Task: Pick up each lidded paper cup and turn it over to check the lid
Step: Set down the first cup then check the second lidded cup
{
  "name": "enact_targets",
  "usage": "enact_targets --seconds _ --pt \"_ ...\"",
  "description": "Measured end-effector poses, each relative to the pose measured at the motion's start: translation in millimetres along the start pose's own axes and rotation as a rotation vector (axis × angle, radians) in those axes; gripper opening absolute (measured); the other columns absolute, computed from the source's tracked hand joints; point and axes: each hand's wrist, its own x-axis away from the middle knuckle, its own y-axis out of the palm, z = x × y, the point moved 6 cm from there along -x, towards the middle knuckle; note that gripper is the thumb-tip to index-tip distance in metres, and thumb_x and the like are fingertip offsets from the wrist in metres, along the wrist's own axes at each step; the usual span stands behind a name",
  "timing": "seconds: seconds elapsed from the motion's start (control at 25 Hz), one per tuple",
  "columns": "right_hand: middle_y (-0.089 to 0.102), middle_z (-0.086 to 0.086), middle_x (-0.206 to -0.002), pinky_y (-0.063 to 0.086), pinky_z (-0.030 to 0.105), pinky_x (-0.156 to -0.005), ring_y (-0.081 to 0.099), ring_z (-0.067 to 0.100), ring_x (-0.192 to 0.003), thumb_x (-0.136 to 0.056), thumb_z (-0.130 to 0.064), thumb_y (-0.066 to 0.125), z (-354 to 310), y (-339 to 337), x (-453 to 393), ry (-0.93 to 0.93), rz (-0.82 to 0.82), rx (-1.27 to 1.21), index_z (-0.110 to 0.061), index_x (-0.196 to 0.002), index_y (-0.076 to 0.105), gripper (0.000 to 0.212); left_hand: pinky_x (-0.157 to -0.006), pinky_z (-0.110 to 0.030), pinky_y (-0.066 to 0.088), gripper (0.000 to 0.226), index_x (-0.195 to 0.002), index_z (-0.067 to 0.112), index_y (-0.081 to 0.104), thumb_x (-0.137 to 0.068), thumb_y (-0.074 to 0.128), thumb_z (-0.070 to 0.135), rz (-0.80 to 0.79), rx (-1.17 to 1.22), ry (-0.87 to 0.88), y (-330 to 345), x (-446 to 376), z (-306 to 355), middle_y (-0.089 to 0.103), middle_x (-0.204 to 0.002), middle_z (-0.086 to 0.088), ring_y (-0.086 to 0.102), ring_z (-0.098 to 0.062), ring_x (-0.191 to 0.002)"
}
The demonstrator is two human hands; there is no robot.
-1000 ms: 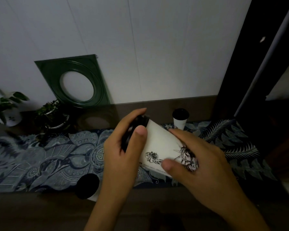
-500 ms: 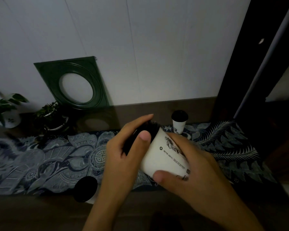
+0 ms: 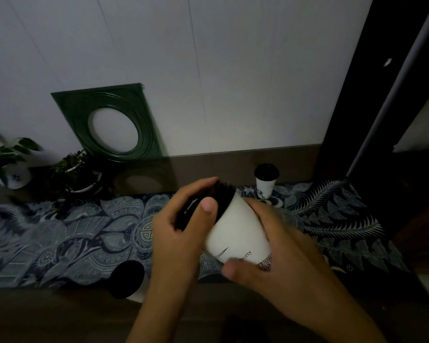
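Note:
Both hands hold a white paper cup (image 3: 235, 231) with black print, tilted so its black lid (image 3: 223, 196) points up and to the left. My left hand (image 3: 181, 233) wraps the lid end, thumb on the rim. My right hand (image 3: 278, 246) grips the base end, thumb across the printed band. A second lidded cup (image 3: 265, 181) stands upright at the back of the patterned cloth. A third cup (image 3: 128, 280), seen mostly as its black lid, stands near the front edge, left of my left wrist.
A blue-grey patterned runner (image 3: 72, 238) covers the dark table. A green square frame with a round hole (image 3: 109, 122) leans on the white wall. Two potted plants (image 3: 77, 174) (image 3: 13, 164) sit at the back left. A dark post (image 3: 372, 107) rises at right.
The held cup has turned in my hands: the figure print rolled out of sight and plain white with small lettering now faces up. Its lid end rose slightly. The other cups stayed put.

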Motion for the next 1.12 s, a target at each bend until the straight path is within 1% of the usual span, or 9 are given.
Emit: enact_targets --seconds 0.08,0.24,0.44,0.52,0.6,0.72,0.84,0.96,1.12 --pt "0.056 -0.028 -0.113 0.057 0.026 -0.077 0.060 -0.002 -0.097 -0.055 -0.072 0.065 0.7 3.5 -0.4 -0.012 0.016 -0.049 -0.060 -0.125 0.028 0.080 -0.079 -0.037 0.058 0.035 -0.101 0.035 0.078 -0.073 0.069 0.054 0.016 0.002 0.003 0.4 2.8 -0.2 0.078 -0.107 0.003 0.073 -0.019 -0.102" --pt "0.072 -0.002 -0.109 0.060 0.037 -0.076 0.072 0.018 -0.095 -0.062 -0.064 0.073 16.4 15.6 -4.6 0.000 -0.156 -0.638 -0.036 -0.118 0.056 0.065 -0.081 -0.045 0.059 0.054 -0.103 0.024 0.076 -0.067 0.078 0.064 0.006 0.122 -0.012 1.8 12.1 -8.7 0.076 -0.110 -0.007 0.072 -0.028 -0.103" --pt "0.068 -0.013 -0.113 0.057 0.025 -0.082 0.065 -0.001 -0.102 -0.090 -0.050 0.055 27.5 27.0 -8.4 -0.017 0.106 -0.418 -0.035 -0.127 0.054 0.039 -0.085 -0.030 0.055 0.032 -0.102 0.032 0.074 -0.071 0.074 0.040 0.106 -0.065 0.053 -11.7 14.7 -28.9 0.073 -0.113 0.003 0.069 -0.013 -0.107" --pt "0.064 -0.020 -0.120 0.052 0.016 -0.089 0.059 -0.007 -0.110 -0.093 -0.044 0.044 32.3 39.8 -8.8 -0.014 0.108 -0.446 -0.040 -0.130 0.051 0.038 -0.093 -0.017 0.048 0.038 -0.109 0.034 0.069 -0.072 0.076 0.040 0.100 -0.276 0.140 -11.9 20.8 -32.9 0.064 -0.125 0.001 0.060 -0.006 -0.119" --pt "0.066 -0.028 -0.113 0.048 0.008 -0.086 0.058 -0.012 -0.108 -0.090 -0.049 0.040 44.8 55.4 -9.2 0.068 0.075 -0.568 -0.047 -0.123 0.054 0.036 -0.095 -0.013 0.045 0.043 -0.119 0.037 0.062 -0.078 0.072 0.041 0.022 -0.289 0.115 -8.0 28.7 -50.6 0.057 -0.133 -0.002 0.055 -0.005 -0.124" --pt "0.068 -0.023 -0.115 0.050 0.025 -0.095 0.061 -0.004 -0.111 -0.084 -0.065 0.044 83.1 77.7 -8.8 0.205 0.089 -0.711 -0.044 -0.116 0.061 0.042 -0.110 -0.031 0.044 0.040 -0.132 0.037 0.055 -0.092 0.057 0.036 -0.049 0.075 -0.087 -9.9 36.5 -89.3 0.053 -0.145 -0.001 0.050 -0.012 -0.137" --pt "0.065 -0.003 -0.129 0.043 0.051 -0.104 0.058 0.017 -0.123 -0.079 -0.068 0.056 115.1 103.7 -5.5 0.311 0.085 -0.842 -0.031 -0.126 0.060 0.059 -0.116 -0.043 0.041 0.041 -0.125 0.018 0.055 -0.089 0.068 0.031 0.049 0.318 -0.282 -28.3 45.3 -130.6 0.051 -0.151 -0.008 0.046 -0.024 -0.143" --pt "0.066 0.001 -0.128 0.041 0.051 -0.106 0.058 0.021 -0.123 -0.073 -0.067 0.064 134.0 125.0 -4.8 0.346 0.105 -0.918 -0.024 -0.125 0.063 0.068 -0.111 -0.049 0.046 0.082 -0.132 0.006 0.058 -0.071 0.083 0.055 0.115 0.263 -0.428 -45.0 59.0 -164.2 0.062 -0.140 -0.018 0.058 -0.032 -0.132" --pt "0.065 0.004 -0.129 0.042 0.049 -0.107 0.058 0.023 -0.123 -0.085 -0.045 0.056 157.0 153.8 -2.3 0.451 0.106 -0.969 -0.021 -0.128 0.060 0.049 -0.110 -0.059 0.044 0.068 -0.132 0.007 0.064 -0.081 0.075 0.050 0.043 0.129 -0.556 -69.7 75.7 -205.9 0.071 -0.130 -0.014 0.064 -0.032 -0.126"
